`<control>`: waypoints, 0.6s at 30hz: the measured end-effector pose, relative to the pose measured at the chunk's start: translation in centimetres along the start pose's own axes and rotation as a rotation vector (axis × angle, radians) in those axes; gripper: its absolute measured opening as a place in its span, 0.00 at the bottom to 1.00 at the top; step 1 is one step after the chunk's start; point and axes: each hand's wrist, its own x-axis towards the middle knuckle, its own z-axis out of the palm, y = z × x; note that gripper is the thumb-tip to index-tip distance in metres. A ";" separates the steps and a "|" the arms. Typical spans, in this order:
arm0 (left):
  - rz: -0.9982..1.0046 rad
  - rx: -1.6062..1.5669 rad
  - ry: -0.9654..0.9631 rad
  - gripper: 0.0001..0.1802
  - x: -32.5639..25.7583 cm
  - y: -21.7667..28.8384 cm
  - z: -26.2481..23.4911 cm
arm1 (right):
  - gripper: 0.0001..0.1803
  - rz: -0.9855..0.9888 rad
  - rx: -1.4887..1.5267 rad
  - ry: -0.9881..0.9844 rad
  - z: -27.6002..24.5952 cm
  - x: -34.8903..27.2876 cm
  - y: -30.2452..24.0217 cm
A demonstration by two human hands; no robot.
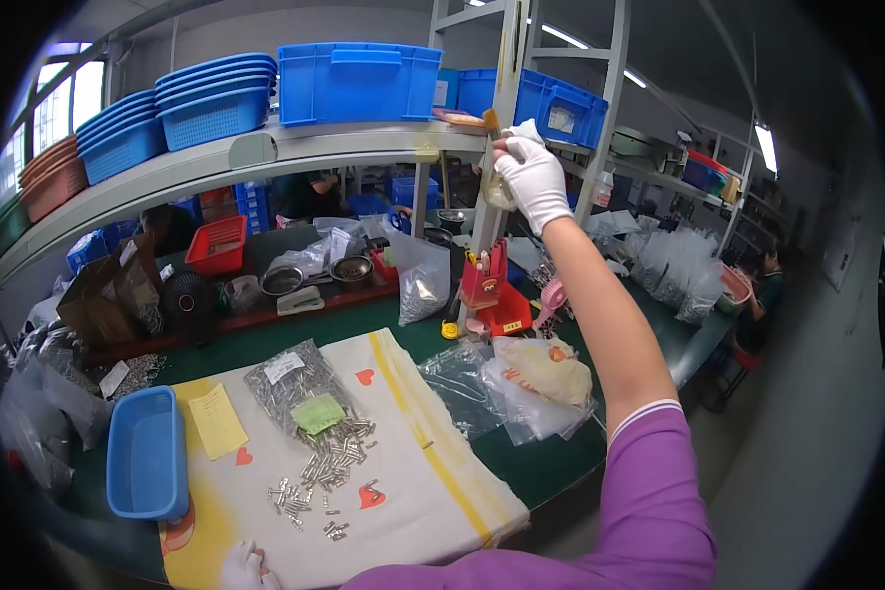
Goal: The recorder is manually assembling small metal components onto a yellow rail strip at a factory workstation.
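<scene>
My right hand (534, 177), in a white glove with bare fingertips, is raised at the shelf post. Its fingers are closed around a slim, yellowish see-through object with an orange-brown top (491, 119); its exact kind is unclear. At the lower edge my left hand (247, 567), gloved the same way, rests on the pale cloth (413, 526) with fingers curled; what they hold, if anything, is hidden. Beyond it, small metal cylindrical parts (333, 460) spill from a clear plastic bag (290, 379) bearing a green slip (318, 414).
A blue basin (147, 452) stands left of a yellow paper (217, 421). Clear bags (536, 388) and a red pen holder (483, 282) lie toward the right. Blue crates (359, 87) and stacked baskets (216, 103) line the overhead shelf (334, 144). Other people sit farther back.
</scene>
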 end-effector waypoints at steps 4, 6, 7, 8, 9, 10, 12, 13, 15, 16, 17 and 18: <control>-0.048 -0.012 -0.034 0.19 0.8 1.0 -0.7 | 0.11 0.120 -0.107 0.056 -2.1 8.9 -1.1; -0.091 -0.033 -0.092 0.20 1.3 1.0 -0.7 | 0.15 0.163 -0.309 0.036 -2.8 13.0 -0.3; -0.086 -0.030 -0.086 0.21 1.0 1.3 -0.8 | 0.17 0.170 -0.369 0.030 -2.9 14.4 -0.5; -0.092 -0.061 -0.107 0.23 0.8 1.1 -0.9 | 0.21 0.204 -0.390 0.037 -2.6 16.1 -0.1; -0.103 -0.061 -0.114 0.23 -0.2 1.2 -1.4 | 0.23 0.224 -0.468 0.022 -2.7 17.5 -0.4; -0.042 -0.035 0.043 0.20 -1.0 1.3 -1.3 | 0.25 0.240 -0.553 0.003 -2.4 18.7 -0.3; -0.006 0.049 0.157 0.25 -4.6 -1.2 0.0 | 0.26 0.248 -0.616 0.042 -1.6 20.1 0.1; -0.018 0.046 0.163 0.25 -8.4 -2.7 0.4 | 0.26 0.270 -0.648 0.051 -1.2 20.9 0.3; -0.193 0.090 -0.161 0.24 -16.9 -4.1 2.6 | 0.24 0.250 -0.705 0.081 -1.0 22.3 0.2; -0.279 0.113 -0.325 0.25 -22.5 -4.5 2.1 | 0.23 0.267 -0.720 0.086 -1.1 22.6 0.2; -0.345 0.170 -0.372 0.24 -26.1 -4.9 3.2 | 0.19 0.251 -0.745 0.131 -1.3 22.8 0.4; -0.356 0.166 -0.377 0.24 -26.2 -5.4 4.0 | 0.18 0.253 -0.769 0.129 -1.3 22.8 0.4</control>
